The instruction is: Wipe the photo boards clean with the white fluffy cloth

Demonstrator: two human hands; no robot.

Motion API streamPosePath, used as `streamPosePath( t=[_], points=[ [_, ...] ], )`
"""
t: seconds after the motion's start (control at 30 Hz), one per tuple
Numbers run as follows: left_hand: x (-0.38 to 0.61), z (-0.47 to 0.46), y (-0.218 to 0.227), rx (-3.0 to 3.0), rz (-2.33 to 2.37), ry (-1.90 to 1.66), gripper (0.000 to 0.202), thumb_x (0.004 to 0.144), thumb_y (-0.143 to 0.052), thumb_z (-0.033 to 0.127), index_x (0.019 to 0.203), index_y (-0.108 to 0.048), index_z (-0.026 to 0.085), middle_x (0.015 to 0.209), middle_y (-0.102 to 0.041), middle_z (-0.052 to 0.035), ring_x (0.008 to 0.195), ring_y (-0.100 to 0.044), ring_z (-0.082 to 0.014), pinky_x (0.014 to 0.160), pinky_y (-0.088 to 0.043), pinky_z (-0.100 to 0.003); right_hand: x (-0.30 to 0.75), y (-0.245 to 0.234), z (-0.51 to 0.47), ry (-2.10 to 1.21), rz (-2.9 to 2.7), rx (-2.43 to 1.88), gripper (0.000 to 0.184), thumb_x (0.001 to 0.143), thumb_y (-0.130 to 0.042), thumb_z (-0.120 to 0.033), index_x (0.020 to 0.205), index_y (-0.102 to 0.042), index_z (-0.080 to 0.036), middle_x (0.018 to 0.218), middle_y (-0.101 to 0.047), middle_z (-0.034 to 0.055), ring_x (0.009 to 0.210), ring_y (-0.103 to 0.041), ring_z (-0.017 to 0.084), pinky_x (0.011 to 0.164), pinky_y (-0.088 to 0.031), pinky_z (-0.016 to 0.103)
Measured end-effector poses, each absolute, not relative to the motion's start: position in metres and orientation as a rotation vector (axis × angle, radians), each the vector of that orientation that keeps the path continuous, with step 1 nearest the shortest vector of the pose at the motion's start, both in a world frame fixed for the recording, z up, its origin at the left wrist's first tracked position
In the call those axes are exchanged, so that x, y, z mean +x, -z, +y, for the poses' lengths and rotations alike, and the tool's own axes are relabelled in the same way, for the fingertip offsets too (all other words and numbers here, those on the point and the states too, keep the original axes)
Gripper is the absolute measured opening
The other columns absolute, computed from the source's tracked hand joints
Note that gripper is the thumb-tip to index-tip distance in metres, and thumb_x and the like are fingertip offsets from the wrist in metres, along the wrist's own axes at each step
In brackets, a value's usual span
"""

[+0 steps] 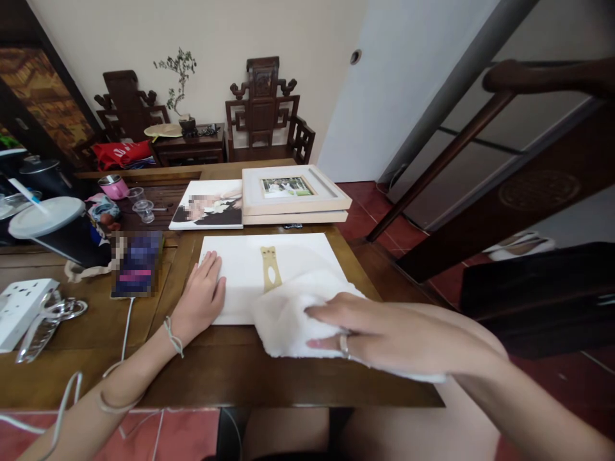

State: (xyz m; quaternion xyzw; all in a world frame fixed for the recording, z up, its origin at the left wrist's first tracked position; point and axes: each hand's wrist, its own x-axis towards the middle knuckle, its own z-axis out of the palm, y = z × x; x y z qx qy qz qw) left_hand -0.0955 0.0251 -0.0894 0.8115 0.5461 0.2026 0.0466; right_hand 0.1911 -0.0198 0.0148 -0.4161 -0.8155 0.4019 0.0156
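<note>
A flat white panel lies on the wooden table in front of me. On its upper face is a gold-coloured bracket with a pointed-oval opening, its lower end covered by a cloth. My left hand rests flat along the panel's left edge, fingers stretched out. With bent fingers, my right hand grips a white cloth, which is bunched over the panel's lower right part and hangs past its near edge. That corner of the panel is hidden.
Behind the panel are stacked picture frames and a photo panel. At left stand a lidded black cup, a phone on a cable, a power strip and a pink mug. A wooden chair stands at right.
</note>
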Motion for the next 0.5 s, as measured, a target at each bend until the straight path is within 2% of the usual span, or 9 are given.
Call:
streamPosePath(
  t=[0.07, 0.13, 0.23, 0.3, 0.4, 0.47, 0.5],
  points=[
    [-0.096, 0.026, 0.09, 2.479, 1.673, -0.626, 0.045, 0.095, -0.033, 0.025, 0.136, -0.041, 0.01, 0.147, -0.041, -0.0209, 0.142, -0.029, -0.0304, 0.113, -0.027, -0.053, 0.203, -0.017, -0.003, -1.316, -2.386, -1.414, 0.031, 0.085, -0.056, -0.043, 0.104, -0.069, -0.022, 0.11, -0.066, 0.0086, 0.107, -0.058, 0.029, 0.095, -0.044, 0.042],
    [-0.095, 0.026, 0.091, 2.479, 1.686, -0.624, 0.045, 0.095, -0.033, 0.025, 0.135, -0.042, 0.008, 0.146, -0.041, -0.0219, 0.141, -0.029, -0.0308, 0.113, -0.027, -0.053, 0.212, -0.013, 0.018, -1.34, -2.134, -1.545, 0.045, 0.08, -0.06, -0.056, 0.108, -0.068, -0.022, 0.118, -0.065, 0.0099, 0.109, -0.058, 0.032, 0.094, -0.045, 0.043],
    [-0.094, 0.025, 0.09, 2.463, 1.7, -0.613, 0.046, 0.095, -0.032, 0.025, 0.135, -0.043, 0.005, 0.146, -0.041, -0.0226, 0.141, -0.029, -0.0303, 0.114, -0.026, -0.051, 0.211, -0.001, 0.046, -1.346, -1.803, -1.589, 0.052, 0.081, -0.055, -0.06, 0.109, -0.065, -0.017, 0.106, -0.069, 0.0128, 0.092, -0.065, 0.031, 0.077, -0.053, 0.042],
    [-0.093, 0.025, 0.089, 2.447, 1.703, -0.603, 0.048, 0.094, -0.032, 0.025, 0.136, -0.041, 0.004, 0.147, -0.04, -0.0225, 0.142, -0.028, -0.03, 0.115, -0.025, -0.051, 0.199, 0.007, 0.059, -1.157, -1.812, -1.545, 0.048, 0.087, -0.047, -0.055, 0.11, -0.063, -0.015, 0.103, -0.069, 0.014, 0.088, -0.066, 0.031, 0.075, -0.053, 0.042],
    [-0.093, 0.024, 0.089, 2.434, 1.704, -0.601, 0.05, 0.094, -0.032, 0.025, 0.138, -0.038, 0.002, 0.148, -0.038, -0.0232, 0.142, -0.027, -0.0298, 0.115, -0.024, -0.051, 0.166, 0.02, 0.062, -0.721, -2.155, -1.393, 0.034, 0.094, -0.039, -0.033, 0.109, -0.061, -0.013, 0.111, -0.067, 0.0164, 0.102, -0.062, 0.031, 0.089, -0.046, 0.048],
    [-0.093, 0.024, 0.089, 2.432, 1.701, -0.607, 0.05, 0.095, -0.031, 0.025, 0.139, -0.037, 0.003, 0.148, -0.037, -0.0228, 0.142, -0.027, -0.0293, 0.115, -0.024, -0.051, 0.144, 0.028, 0.053, -0.595, -2.355, -1.273, 0.026, 0.087, -0.043, -0.014, 0.106, -0.061, -0.012, 0.114, -0.066, 0.0162, 0.114, -0.057, 0.031, 0.101, -0.036, 0.052],
    [-0.093, 0.024, 0.089, 2.433, 1.698, -0.607, 0.05, 0.095, -0.031, 0.026, 0.139, -0.037, 0.004, 0.149, -0.037, -0.0224, 0.142, -0.027, -0.029, 0.115, -0.025, -0.051, 0.135, 0.03, 0.044, -0.56, -2.43, -1.219, 0.029, 0.082, -0.045, -0.007, 0.105, -0.061, -0.012, 0.114, -0.065, 0.0159, 0.121, -0.052, 0.031, 0.105, -0.03, 0.055]
  ],
)
